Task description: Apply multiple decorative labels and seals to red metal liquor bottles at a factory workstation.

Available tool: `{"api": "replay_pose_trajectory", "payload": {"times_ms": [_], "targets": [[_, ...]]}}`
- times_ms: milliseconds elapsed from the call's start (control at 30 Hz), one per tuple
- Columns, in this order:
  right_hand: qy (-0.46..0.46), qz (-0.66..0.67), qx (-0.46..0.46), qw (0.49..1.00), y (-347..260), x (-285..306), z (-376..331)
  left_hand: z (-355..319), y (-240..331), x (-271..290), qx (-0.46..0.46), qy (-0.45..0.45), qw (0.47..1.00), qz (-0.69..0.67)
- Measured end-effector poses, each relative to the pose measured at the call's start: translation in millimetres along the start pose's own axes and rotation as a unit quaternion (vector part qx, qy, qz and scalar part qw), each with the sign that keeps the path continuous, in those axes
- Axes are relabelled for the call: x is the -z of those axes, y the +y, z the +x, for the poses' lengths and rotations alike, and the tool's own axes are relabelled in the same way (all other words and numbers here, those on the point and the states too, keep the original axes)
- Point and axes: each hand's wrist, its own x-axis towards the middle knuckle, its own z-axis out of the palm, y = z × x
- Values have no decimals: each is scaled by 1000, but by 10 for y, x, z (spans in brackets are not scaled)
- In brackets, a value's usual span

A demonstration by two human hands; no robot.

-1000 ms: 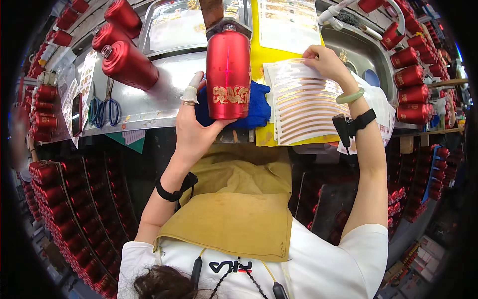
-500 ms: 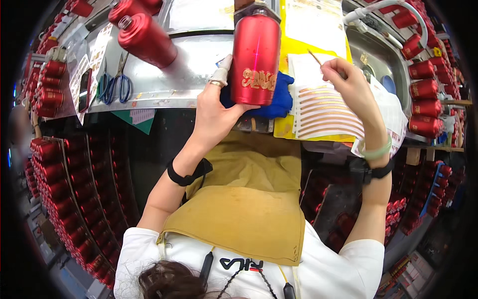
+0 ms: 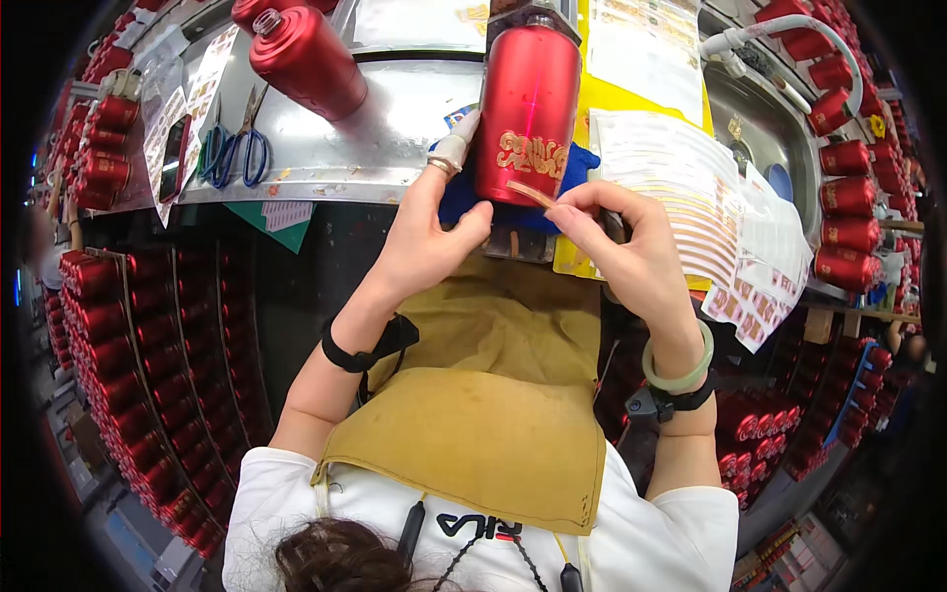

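A glossy red bottle [image 3: 531, 94] with gold ornamental lettering lies neck away from me on a blue cloth [image 3: 582, 163]. My left hand [image 3: 429, 222] holds its lower left side, with pale covers on the fingers and the thumb by the base edge. Between thumb and fingertips, my right hand [image 3: 631, 247] pinches a narrow gold-brown strip [image 3: 531, 193]. The strip's far end lies against the bottle near its base, just below the lettering. To the right is a white sheet [image 3: 671, 173] bearing rows of similar gold strips.
Another red bottle [image 3: 311, 64] stands on the metal worktop [image 3: 404, 109] at left, near blue-handled scissors [image 3: 245, 148]. A sink [image 3: 755, 128] with a curved tap [image 3: 779, 30] is at the right. Racks of red bottles [image 3: 148, 395] fill both sides below.
My right hand has moved left and down from above the strip sheet, bringing the strip to the bottle's base. My left thumb has shifted off the underside towards the left corner.
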Motion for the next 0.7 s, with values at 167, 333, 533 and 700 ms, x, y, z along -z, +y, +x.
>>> {"api": "replay_pose_trajectory", "payload": {"times_ms": [167,333,533,700], "targets": [[8,-35,-18,999,108,41,18,37,89,-167,55,50,991,-115],[40,-10,5,999,277,8,34,11,96,-205,27,59,994,-88],[80,-32,24,996,331,-44,39,-6,60,-192,32,52,991,-121],[91,-29,27,995,347,-55,40,-19,44,-200,31,55,991,-117]]}}
